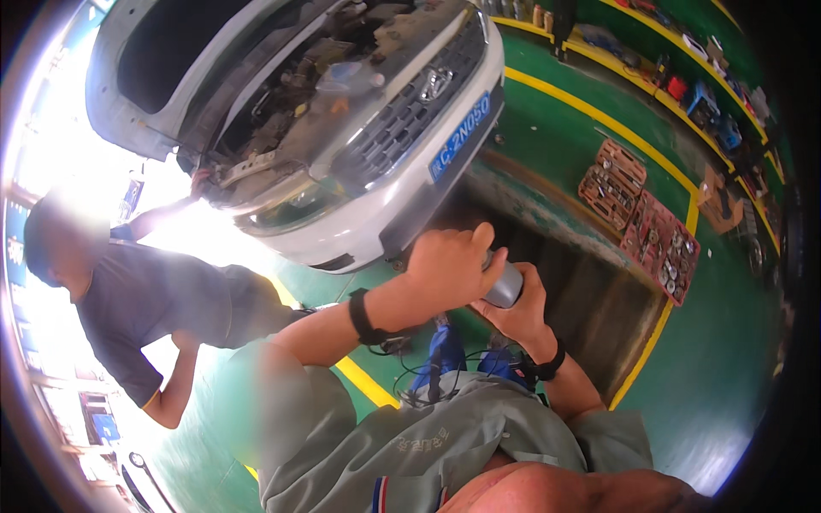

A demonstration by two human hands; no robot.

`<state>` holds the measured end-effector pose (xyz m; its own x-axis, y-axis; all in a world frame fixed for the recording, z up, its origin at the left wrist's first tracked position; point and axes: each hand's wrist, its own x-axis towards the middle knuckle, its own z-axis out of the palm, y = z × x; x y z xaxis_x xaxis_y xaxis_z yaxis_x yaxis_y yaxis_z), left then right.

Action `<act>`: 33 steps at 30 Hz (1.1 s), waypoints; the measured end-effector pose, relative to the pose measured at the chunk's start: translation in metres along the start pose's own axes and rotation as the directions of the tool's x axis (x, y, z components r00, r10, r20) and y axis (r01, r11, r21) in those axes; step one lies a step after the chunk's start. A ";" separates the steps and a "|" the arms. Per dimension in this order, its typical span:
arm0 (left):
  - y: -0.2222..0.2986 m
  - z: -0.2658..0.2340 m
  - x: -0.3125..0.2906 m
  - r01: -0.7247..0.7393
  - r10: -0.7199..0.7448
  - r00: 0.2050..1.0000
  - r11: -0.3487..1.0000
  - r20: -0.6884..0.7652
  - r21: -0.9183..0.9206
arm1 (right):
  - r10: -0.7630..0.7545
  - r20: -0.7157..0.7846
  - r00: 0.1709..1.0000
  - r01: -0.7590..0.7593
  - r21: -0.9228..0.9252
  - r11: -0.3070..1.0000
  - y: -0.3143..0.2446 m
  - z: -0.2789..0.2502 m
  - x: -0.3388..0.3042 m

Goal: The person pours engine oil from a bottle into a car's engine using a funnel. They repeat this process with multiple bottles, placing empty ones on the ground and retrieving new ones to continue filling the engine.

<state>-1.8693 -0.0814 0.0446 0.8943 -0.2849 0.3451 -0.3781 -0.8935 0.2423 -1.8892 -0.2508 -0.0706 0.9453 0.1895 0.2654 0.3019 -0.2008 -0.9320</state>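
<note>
A smooth grey cylinder (pixel 505 286), perhaps a cup or bottle, is held between my two hands in front of my body. My left hand (pixel 447 267) is closed over its upper end, and its fingers cover most of that end. Around its side wraps my right hand (pixel 523 315), closed, with the thumb near the left hand's fingers. What the cylinder is cannot be made out. Black bands (pixel 365 318) sit on both my wrists.
A white car (pixel 385 209) with its hood raised stands ahead left; another person (pixel 162 299) has a hand at its side. A dark sunken pit (pixel 590 295) lies ahead right, beside open tool cases (pixel 658 248). Yellow-edged shelves (pixel 633 73) hold tools; a cardboard box (pixel 718 201) sits nearby.
</note>
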 end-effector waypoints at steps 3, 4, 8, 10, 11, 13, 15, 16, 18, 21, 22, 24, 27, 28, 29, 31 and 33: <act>0.004 0.002 0.009 -0.029 0.030 0.999 0.999 -0.020 0.036 | -0.011 -0.085 0.996 0.014 0.035 0.999 0.005 -0.002 0.006; -0.001 -0.003 0.013 -0.166 0.165 0.985 0.986 -0.048 -0.006 | 0.006 -0.041 0.999 -0.004 0.047 0.999 0.003 -0.005 0.010; -0.024 -0.008 0.023 -0.534 0.535 0.844 0.837 -0.030 -0.119 | 0.080 0.182 0.980 -0.091 0.058 0.994 -0.001 -0.036 0.024; -0.038 -0.010 0.025 -0.627 0.635 0.772 0.769 0.034 -0.125 | 0.085 0.306 0.948 -0.118 0.089 0.989 -0.001 -0.041 0.032; -0.047 -0.008 0.026 -0.663 0.673 0.738 0.738 0.050 -0.126 | 0.068 0.338 0.939 -0.097 0.068 0.993 -0.003 -0.042 0.037; -0.062 -0.004 0.031 -0.636 0.645 0.757 0.764 0.104 -0.107 | 0.170 0.283 0.944 -0.191 0.047 0.980 -0.018 -0.031 0.042; -0.070 0.001 0.043 -0.511 0.514 0.839 0.857 0.180 -0.066 | 0.230 0.171 0.958 -0.234 0.002 0.972 -0.024 -0.014 0.048; -0.080 0.001 0.049 -0.495 0.488 0.858 0.869 0.161 0.003 | 0.232 0.091 0.968 -0.230 -0.035 0.973 -0.017 -0.001 0.054; -0.091 0.015 0.061 -0.476 0.466 0.876 0.877 0.126 0.063 | 0.268 -0.002 0.964 -0.267 -0.090 0.960 -0.011 0.016 0.055; -0.117 0.024 0.068 -0.481 0.482 0.852 0.875 0.206 -0.057 | 0.320 0.018 0.947 -0.317 -0.094 0.944 -0.008 0.021 0.073; -0.128 0.021 0.071 -0.494 0.510 0.837 0.860 0.200 -0.128 | 0.334 0.054 0.941 -0.330 -0.078 0.941 -0.009 0.020 0.077; -0.148 0.005 0.081 -0.732 0.747 0.659 0.665 0.093 -0.151 | 0.310 0.158 0.937 -0.314 -0.004 0.950 -0.007 0.021 0.088; -0.169 -0.011 0.093 -0.860 0.876 0.479 0.482 0.062 -0.170 | 0.221 0.317 0.922 -0.248 0.046 0.968 -0.004 0.026 0.101; -0.174 -0.011 0.097 -0.874 0.892 0.445 0.451 0.074 -0.182 | 0.217 0.326 0.920 -0.253 0.071 0.965 -0.003 0.031 0.105; -0.178 -0.010 0.101 -0.861 0.884 0.464 0.464 0.051 -0.210 | 0.205 0.340 0.918 -0.252 0.099 0.963 -0.003 0.037 0.112; -0.185 -0.010 0.114 -0.806 0.843 0.536 0.528 0.049 -0.268 | 0.238 0.351 0.906 -0.299 0.131 0.945 -0.007 0.046 0.125; -0.188 -0.008 0.127 -0.752 0.805 0.593 0.568 0.034 -0.335 | 0.263 0.304 0.916 -0.307 0.108 0.946 -0.007 0.049 0.135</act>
<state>-1.6862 0.0534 0.0497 0.2339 -0.8996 0.3689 -0.9673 -0.1770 0.1816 -1.7698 -0.1769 -0.0400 0.9077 0.4126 -0.0770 -0.0182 -0.1446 -0.9893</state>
